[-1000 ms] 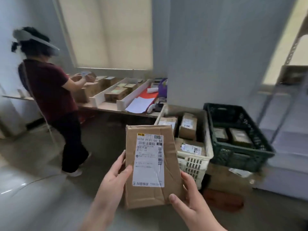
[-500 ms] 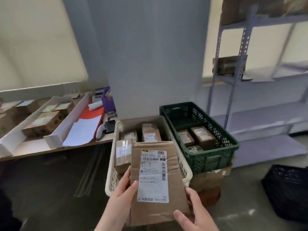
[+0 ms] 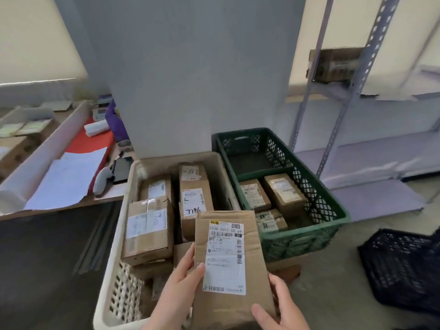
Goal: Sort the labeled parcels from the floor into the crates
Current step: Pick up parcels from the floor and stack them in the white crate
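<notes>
Both hands raised side by side. The left hand [image 3: 181,289] grips the parcel [image 3: 228,258] by its left edge, thumb on the front. The right hand [image 3: 281,310] grips the lower right corner, thumb on the front, fingers along the edge.

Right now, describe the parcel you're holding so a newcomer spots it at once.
Find the cream crate before the grey pillar. Over its near right corner, the left hand and right hand hold a flat brown parcel. Unlike the boxy cartons around it, it is thin and creased, with a long white label.
</notes>
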Tool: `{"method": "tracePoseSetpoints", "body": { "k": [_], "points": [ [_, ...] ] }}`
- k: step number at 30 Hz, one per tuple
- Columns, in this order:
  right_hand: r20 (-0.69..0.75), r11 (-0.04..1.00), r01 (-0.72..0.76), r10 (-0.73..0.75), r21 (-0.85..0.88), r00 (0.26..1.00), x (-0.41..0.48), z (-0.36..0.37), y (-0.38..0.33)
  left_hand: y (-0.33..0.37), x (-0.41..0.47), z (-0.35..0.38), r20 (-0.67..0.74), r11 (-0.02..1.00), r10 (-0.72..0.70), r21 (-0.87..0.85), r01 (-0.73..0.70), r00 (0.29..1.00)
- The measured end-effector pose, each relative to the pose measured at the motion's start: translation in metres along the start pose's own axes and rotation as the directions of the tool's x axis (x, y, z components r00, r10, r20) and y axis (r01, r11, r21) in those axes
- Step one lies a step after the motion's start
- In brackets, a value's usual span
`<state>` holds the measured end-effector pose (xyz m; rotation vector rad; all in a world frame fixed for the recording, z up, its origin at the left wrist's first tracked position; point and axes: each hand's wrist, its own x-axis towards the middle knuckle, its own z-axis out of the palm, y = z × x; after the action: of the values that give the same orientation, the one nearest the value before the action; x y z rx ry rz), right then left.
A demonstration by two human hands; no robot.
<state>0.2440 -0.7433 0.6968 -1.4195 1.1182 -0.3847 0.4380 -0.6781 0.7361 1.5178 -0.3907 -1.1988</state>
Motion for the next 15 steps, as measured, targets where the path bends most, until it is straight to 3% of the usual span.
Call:
{"method": "tracePoseSetpoints", "body": {
  "k": [4,11,15],
  "points": [
    [0.150,0.992,-0.081,0.094,-0.091,0.984,0.069,-0.008,-0.012,0.004,0.040,0.003,-0.105,0.998,-0.047,-0.035,0.044,0.993],
    [0.369,0.933,-0.044,0.185,-0.357,0.911,0.138,-0.011,-0.006,-0.012,0.078,-0.003,-0.234,0.984,-0.172,-0.093,0.154,0.957],
    [0.389,0.922,-0.062,0.222,-0.383,0.894,0.149,-0.001,-0.003,-0.026,0.088,-0.015,-0.280,0.977,-0.208,-0.111,0.184,0.937]
  ]
}}
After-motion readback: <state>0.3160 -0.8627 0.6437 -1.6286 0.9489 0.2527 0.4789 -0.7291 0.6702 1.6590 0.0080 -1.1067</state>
